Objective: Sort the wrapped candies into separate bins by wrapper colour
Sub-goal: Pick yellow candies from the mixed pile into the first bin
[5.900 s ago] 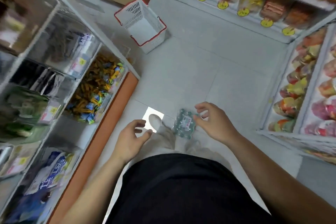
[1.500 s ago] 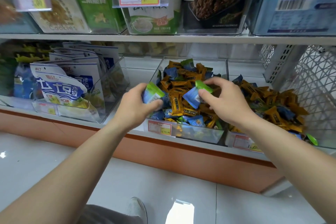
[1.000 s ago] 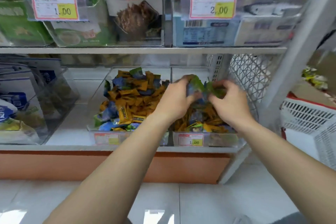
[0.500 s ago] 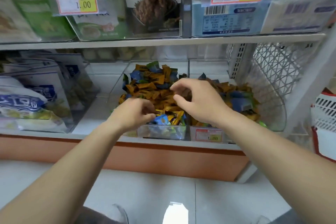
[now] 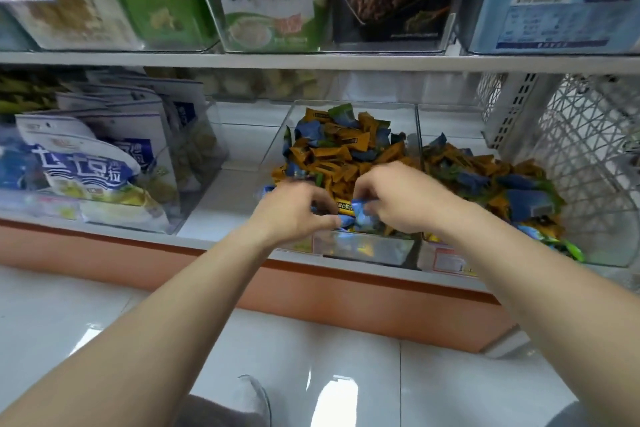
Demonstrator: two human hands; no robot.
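Pinching blue candies [image 5: 360, 215], left hand [image 5: 294, 211] and right hand [image 5: 398, 198] crowd the bin front [image 5: 367, 248]. Dragged orange candies [image 5: 332, 166] could spill over it.

Both bare forearms are stretched forward and angled inward. The left hand [image 5: 298, 210] and right hand [image 5: 398, 199] are held knuckles-up, close together, fingers curled downward; the grip is blurred and cannot be judged.
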